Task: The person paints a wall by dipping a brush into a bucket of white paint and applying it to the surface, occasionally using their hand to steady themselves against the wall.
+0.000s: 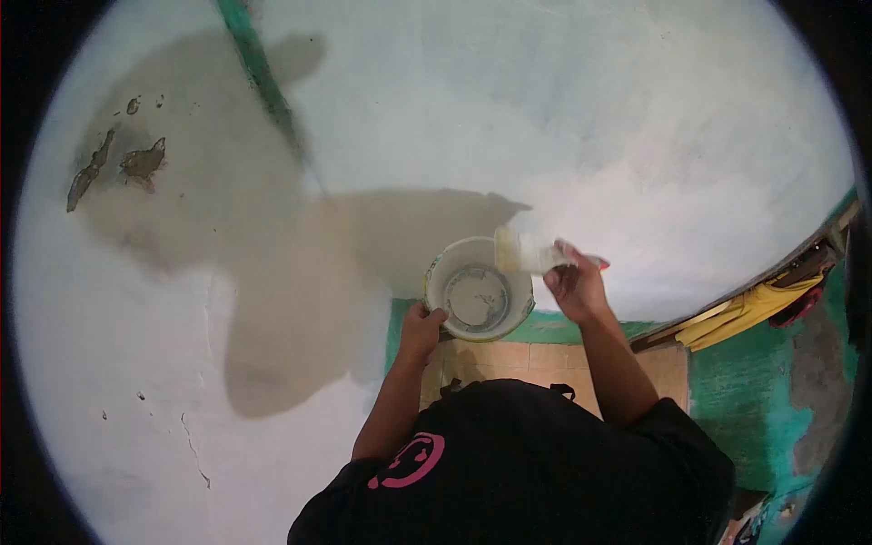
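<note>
At the far left, the wall [54,300] was broken by chips [143,163], with bare material exposed inside them, and a large shadow [282,272] was thrown over it; the area was crossed higher up by a green strip [254,68]. Farther right, the bucket [439,272] was held up in front of the body, close to the wall, and its near left rim was grasped by the left hand [422,331]. By that grip at the edge, the mouth was left unobstructed, and the bucket was presumably steadied against tipping. Pale liquid [477,298] could be seen at the bottom, well inside the rim, so that some margin against spilling seemed to be given. Above the right side of the rim, the brush [509,247] was held roughly level, its bristles pointed left; any drip from them would probably have been caught by the bucket. Whether the rim was touched by the brush could not be told. The handle was clasped by the right hand [577,286] from the right, by which the fingers were set apart from the wet end. At the far right, a yellow cloth [758,309] was draped along a ledge, well apart from both hands.
</note>
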The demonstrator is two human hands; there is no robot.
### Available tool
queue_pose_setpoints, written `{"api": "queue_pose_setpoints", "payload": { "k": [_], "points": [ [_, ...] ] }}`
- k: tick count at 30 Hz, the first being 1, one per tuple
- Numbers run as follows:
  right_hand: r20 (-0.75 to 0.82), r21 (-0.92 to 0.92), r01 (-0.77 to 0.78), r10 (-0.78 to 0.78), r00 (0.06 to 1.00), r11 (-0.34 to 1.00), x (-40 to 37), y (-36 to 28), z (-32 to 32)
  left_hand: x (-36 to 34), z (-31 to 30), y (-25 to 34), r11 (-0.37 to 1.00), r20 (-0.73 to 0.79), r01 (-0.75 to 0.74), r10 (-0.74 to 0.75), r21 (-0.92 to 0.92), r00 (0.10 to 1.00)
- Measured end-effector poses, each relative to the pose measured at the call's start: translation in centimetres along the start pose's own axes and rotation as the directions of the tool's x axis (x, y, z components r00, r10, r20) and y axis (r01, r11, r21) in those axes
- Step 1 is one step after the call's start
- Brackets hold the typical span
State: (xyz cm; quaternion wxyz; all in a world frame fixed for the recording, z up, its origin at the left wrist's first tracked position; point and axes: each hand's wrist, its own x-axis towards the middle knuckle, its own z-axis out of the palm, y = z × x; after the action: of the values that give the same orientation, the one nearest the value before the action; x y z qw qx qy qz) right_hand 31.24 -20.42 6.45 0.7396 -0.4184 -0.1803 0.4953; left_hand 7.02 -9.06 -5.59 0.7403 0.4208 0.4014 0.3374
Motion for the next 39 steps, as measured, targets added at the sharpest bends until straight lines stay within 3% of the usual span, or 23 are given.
{"api": "queue_pose_setpoints", "payload": {
  "k": [2,3,5,6,7,8,9,11,13,15,16,17,18,19,20,23,27,30,31,33,35,37,39],
  "points": [
    [0.038,-0.077,0.115,-0.112,0.993,0.990,1.7,-3.1,2.5,0.1,-0.4,0.2,1.000,-0.003,-0.007,0.007,0.009,1.000],
    [0.092,-0.198,0.263,-0.249,0.964,0.944,2.8,-4.8,3.9,0.2,-0.8,0.4,0.998,0.013,-0.007,0.006,0.058,1.000],
    [0.147,-0.421,0.545,-0.539,0.829,0.725,3.5,-9.0,8.3,0.3,-1.2,0.7,0.995,0.030,-0.016,0.013,0.102,0.999],
    [0.292,-0.566,0.678,-0.655,0.697,0.469,2.5,-11.0,11.5,0.2,-1.4,0.7,0.996,0.035,-0.027,0.024,0.086,0.999],
    [0.484,-0.677,0.736,-0.740,0.467,0.021,2.6,-12.9,13.4,0.1,-1.6,0.7,0.997,0.040,-0.038,0.035,0.070,0.999],
    [0.675,-0.570,0.746,-0.714,0.187,-0.345,2.8,-14.3,15.1,-0.1,-1.5,1.0,0.997,0.043,-0.049,0.046,0.063,0.998],
    [0.682,-0.563,0.747,-0.709,0.178,-0.354,2.8,-15.4,16.8,-0.6,-1.2,1.5,1.000,0.022,-0.018,0.018,0.008,1.000],
    [0.868,-0.406,0.525,-0.496,-0.036,-0.749,2.5,-16.3,20.0,-0.7,-1.3,1.0,0.998,0.004,0.011,-0.011,-0.059,1.000],
    [0.855,-0.418,0.594,-0.519,0.001,-0.687,3.2,-15.5,21.5,-0.2,-2.0,0.3,1.000,-0.038,-0.003,0.004,0.014,0.999],
    [0.915,-0.403,0.393,-0.363,0.175,-0.827,5.9,-13.9,20.3,-0.5,-2.4,0.2,0.999,-0.029,0.013,-0.015,-0.051,0.999],
    [0.908,-0.373,0.372,-0.253,0.333,-0.850,7.4,-12.2,18.8,-0.8,-2.4,0.3,0.994,-0.018,0.030,-0.032,-0.109,0.999],
    [0.976,-0.171,0.331,-0.114,0.185,-0.928,8.8,-10.4,17.3,-0.8,-2.7,0.0,0.993,-0.020,0.033,-0.035,-0.117,0.999],
    [0.973,-0.096,0.377,-0.007,0.232,-0.921,8.8,-8.9,16.3,-0.7,-3.1,-0.3,0.994,-0.027,0.013,-0.016,-0.106,1.000],
    [0.929,-0.176,0.496,0.023,0.370,-0.850,8.1,-7.6,15.8,-0.6,-3.3,-0.4,0.996,-0.034,-0.009,0.006,-0.093,0.999],
    [0.765,-0.369,0.510,0.058,0.642,-0.778,7.5,-6.8,15.5,-0.7,-3.5,-0.3,0.995,-0.038,-0.008,0.005,-0.098,0.999],
    [0.661,-0.410,0.504,0.133,0.739,-0.760,7.1,-7.1,15.3,-0.8,-4.1,-0.1,0.998,-0.073,0.035,-0.040,-0.059,0.997],
    [0.877,-0.410,0.574,-0.135,0.461,-0.709,4.2,-12.0,19.5,0.0,-4.7,-0.6,0.998,-0.087,0.009,-0.015,-0.068,0.996],
    [0.949,-0.312,0.496,-0.248,0.193,-0.810,3.1,-16.8,22.3,1.7,-5.1,-2.3,1.000,-0.094,-0.027,0.027,0.002,0.995],
    [0.930,-0.368,0.454,-0.327,0.169,-0.812,3.0,-17.4,23.2,1.9,-5.0,-2.1,0.996,-0.088,-0.063,0.069,0.068,0.994],
    [0.931,-0.365,0.390,-0.328,0.159,-0.846,4.1,-17.2,22.9,0.8,-3.9,-0.2,1.000,-0.077,-0.015,0.017,0.022,0.997],
    [0.938,-0.275,0.347,-0.171,0.302,-0.897,7.1,-14.3,19.9,1.0,-3.5,-0.1,0.999,-0.063,0.032,-0.033,-0.027,0.997],
    [0.944,-0.097,0.294,0.005,0.329,-0.951,8.8,-10.1,17.1,2.8,-3.9,-2.4,0.997,-0.009,-0.036,0.035,-0.068,0.999],
    [0.861,-0.197,0.482,0.085,0.502,-0.854,8.6,-7.8,16.0,2.2,-3.3,-1.3,1.000,-0.025,-0.004,0.003,-0.009,1.000]
  ]
}}
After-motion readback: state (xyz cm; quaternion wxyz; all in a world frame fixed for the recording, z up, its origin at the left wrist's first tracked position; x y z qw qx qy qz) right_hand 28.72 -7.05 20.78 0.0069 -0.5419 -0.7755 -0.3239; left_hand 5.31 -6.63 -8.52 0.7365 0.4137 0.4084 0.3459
